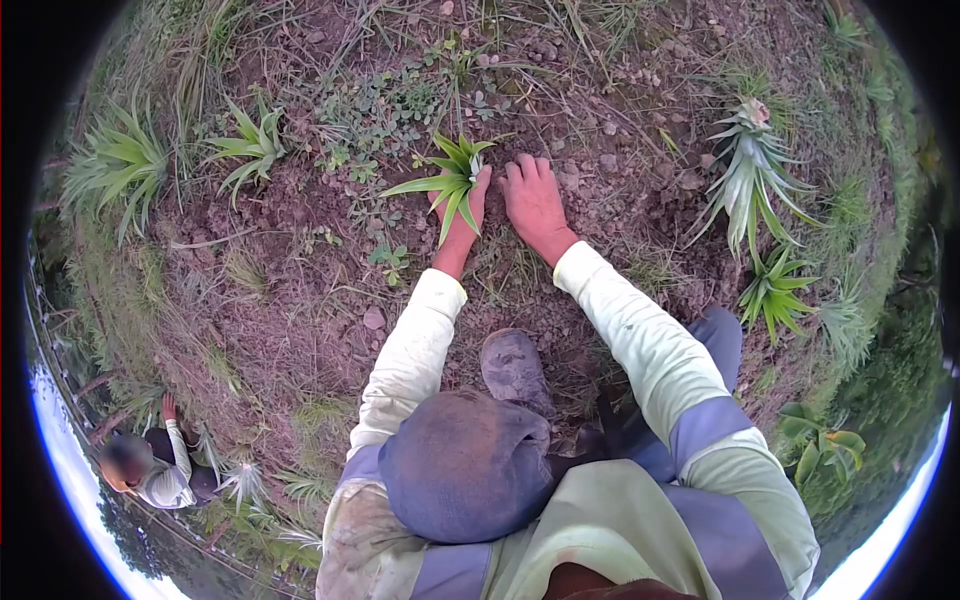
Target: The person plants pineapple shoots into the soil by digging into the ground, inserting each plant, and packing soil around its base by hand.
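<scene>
A small young pineapple plant point(460, 178), with bright green pointed leaves, stands upright at the upper middle of the view. My left hand point(470, 212) is closed around its lower part, and the leaves hide most of the fingers. Just to the right, my right hand point(537, 203) lies palm down on the reddish-brown soil point(600, 185). Its fingers reach forward, slightly bent, with the tips against the ground and nothing visible in them.
More pineapple plants grow at the left point(250, 148) and right point(752, 180). Low weeds point(385, 115) spread above the plant. My knee point(465, 465) and muddy boot point(515, 365) are below my hands. Another person point(165, 470) crouches at the lower left.
</scene>
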### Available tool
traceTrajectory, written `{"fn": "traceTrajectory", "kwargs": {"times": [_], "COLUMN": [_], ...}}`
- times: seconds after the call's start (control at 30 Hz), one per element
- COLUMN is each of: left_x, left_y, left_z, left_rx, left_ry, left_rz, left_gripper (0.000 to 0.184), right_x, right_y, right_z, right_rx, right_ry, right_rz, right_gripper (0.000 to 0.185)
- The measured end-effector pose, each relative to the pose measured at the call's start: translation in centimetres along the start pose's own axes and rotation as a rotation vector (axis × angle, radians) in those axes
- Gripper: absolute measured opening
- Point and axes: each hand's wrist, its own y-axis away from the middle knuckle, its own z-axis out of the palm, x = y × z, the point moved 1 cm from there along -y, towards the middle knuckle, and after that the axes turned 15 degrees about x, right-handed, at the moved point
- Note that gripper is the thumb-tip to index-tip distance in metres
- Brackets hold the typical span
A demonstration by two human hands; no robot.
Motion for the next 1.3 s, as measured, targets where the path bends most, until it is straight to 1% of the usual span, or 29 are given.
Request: {"fn": "traceTrajectory", "kwargs": {"times": [0.03, 0.07, 0.1, 0.17, 0.3, 0.37, 0.4, 0.47, 0.5, 0.57, 0.63, 0.7, 0.73, 0.77, 0.83, 0.87, 0.9, 0.97, 1.0, 1.07, 1.1, 1.17, 1.2, 1.23, 1.3], "left_x": [-0.2, -0.4, -0.3, -0.2, -0.8, -1.0, -1.6, -1.5, -1.2, -0.2, -0.1, 0.2, 0.2, 0.1, -0.9, -0.9, -0.9, -1.3, -0.3, 0.8, 0.7, 0.2, -0.7, -0.7, -0.7], "left_y": [-0.2, -0.1, -0.1, -0.1, 0.1, 0.1, 0.0, 0.0, 0.1, 0.3, 0.1, -0.1, 0.1, 0.3, 0.2, 0.2, 0.1, 0.0, 0.1, 0.2, 0.2, 0.1, 0.3, 0.4, 0.2], "left_z": [0.2, 0.5, 0.5, 0.5, 0.5, 0.6, 0.6, 0.3, 0.4, 0.3, 0.3, 0.4, 0.4, 0.4, 0.4, 0.2, 0.1, 0.4, 0.3, 0.3, 0.2, 0.3, 0.6, 0.5, 0.5], "left_rx": [-0.002, 0.028, 0.028, 0.033, 0.021, 0.017, 0.033, 0.035, 0.032, 0.010, -0.016, -0.011, 0.004, 0.021, 0.021, 0.015, 0.005, 0.010, 0.010, -0.002, -0.004, -0.015, 0.012, 0.012, 0.025], "left_ry": [-0.006, 0.062, 0.060, 0.050, -0.015, -0.012, -0.051, -0.097, -0.136, -0.112, 0.065, 0.041, -0.005, -0.052, -0.059, -0.094, -0.126, -0.157, -0.065, 0.100, 0.102, 0.121, 0.080, 0.080, 0.000], "left_rz": [-0.018, 0.009, 0.009, 0.036, 0.075, 0.067, 0.190, 0.207, 0.224, 0.214, -0.015, 0.025, 0.056, 0.089, 0.095, 0.130, 0.165, 0.188, 0.121, 0.008, 0.008, 0.004, 0.016, 0.012, 0.095], "left_gripper": [0.022, 0.022, 0.022, 0.024, 0.026, 0.026, 0.026, 0.026, 0.026, 0.025, 0.028, 0.028, 0.028, 0.029, 0.029, 0.029, 0.029, 0.029, 0.027, 0.025, 0.025, 0.025, 0.025, 0.025, 0.025], "right_x": [0.0, 0.1, 0.2, 0.6, 0.7, 0.9, 0.4, -0.4, -0.1, 0.6, 0.8, 0.8, 0.8, 1.0, 0.5, 1.0, 1.7, 3.8, 3.9, 3.7, 2.9, 0.8, 0.9, 0.4, -0.2], "right_y": [-0.2, -0.4, -0.9, -2.3, -3.3, -2.9, -2.6, -1.7, -1.3, -0.4, -1.0, -1.9, -1.9, -1.7, -1.9, -1.9, -1.7, 0.6, 2.0, 4.7, 5.0, 5.1, 6.9, 8.0, 9.2], "right_z": [0.4, 0.6, 0.7, 1.2, 1.4, 1.5, 0.5, -2.3, -1.9, -1.7, -0.7, -0.5, -0.8, -1.3, -3.8, -5.6, -7.4, -8.9, -9.3, -9.9, -10.6, -12.2, -11.4, -11.4, -11.0], "right_rx": [-0.040, -0.026, -0.027, -0.164, -0.118, -0.132, -0.129, 0.000, -0.006, -0.054, -0.081, -0.085, -0.135, -0.134, 0.045, 0.075, 0.066, -0.068, -0.061, -0.146, -0.145, -0.349, -0.278, -0.282, -0.310], "right_ry": [-0.025, -0.050, -0.052, 0.015, -0.041, -0.137, -0.140, -0.195, -0.194, -0.170, -0.158, -0.160, -0.172, -0.167, -0.193, -0.177, -0.119, -0.035, -0.024, 0.100, 0.102, 0.059, 0.095, 0.096, 0.062], "right_rz": [-0.053, -0.046, -0.045, -0.151, -0.155, -0.065, -0.068, 0.040, 0.038, 0.075, 0.078, 0.027, 0.071, 0.070, 0.102, 0.127, 0.157, 0.242, 0.244, 0.077, 0.079, 0.179, 0.094, 0.093, 0.185], "right_gripper": [0.026, 0.018, 0.018, 0.017, 0.020, 0.023, 0.023, 0.028, 0.028, 0.032, 0.031, 0.033, 0.033, 0.033, 0.035, 0.037, 0.047, 0.069, 0.069, 0.094, 0.094, 0.102, 0.094, 0.094, 0.084]}}
